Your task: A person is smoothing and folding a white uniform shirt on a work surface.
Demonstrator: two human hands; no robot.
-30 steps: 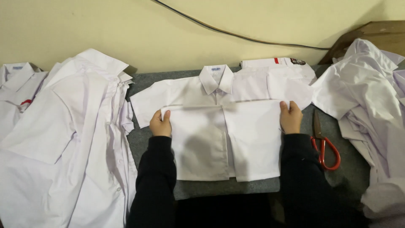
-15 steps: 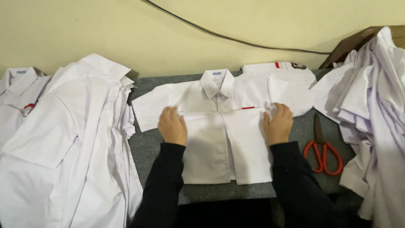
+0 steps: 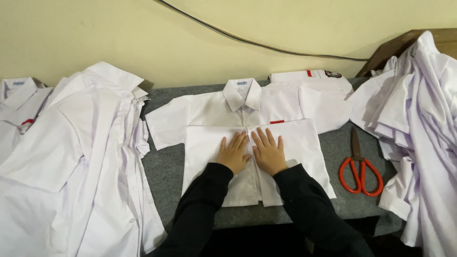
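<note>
A small white short-sleeved shirt (image 3: 209, 114) lies flat on the grey felt table (image 3: 166, 166), collar toward the wall, its lower part folded up over the chest. My left hand (image 3: 233, 153) and my right hand (image 3: 269, 152) press flat on the middle of that folded part, side by side, fingers spread and pointing away from me. Both arms wear black sleeves. Neither hand grips anything.
A big pile of white shirts (image 3: 71, 157) covers the left side. Another heap of white shirts (image 3: 419, 123) drapes over a wooden box at the right. Red-handled scissors (image 3: 359, 166) lie right of the shirt. A folded white shirt (image 3: 309, 78) sits at the back. A black cable (image 3: 257, 44) runs along the wall.
My hands have slid inward from the outer edges of the folded part to its centre, where they now lie flat together. The view has shifted slightly.
</note>
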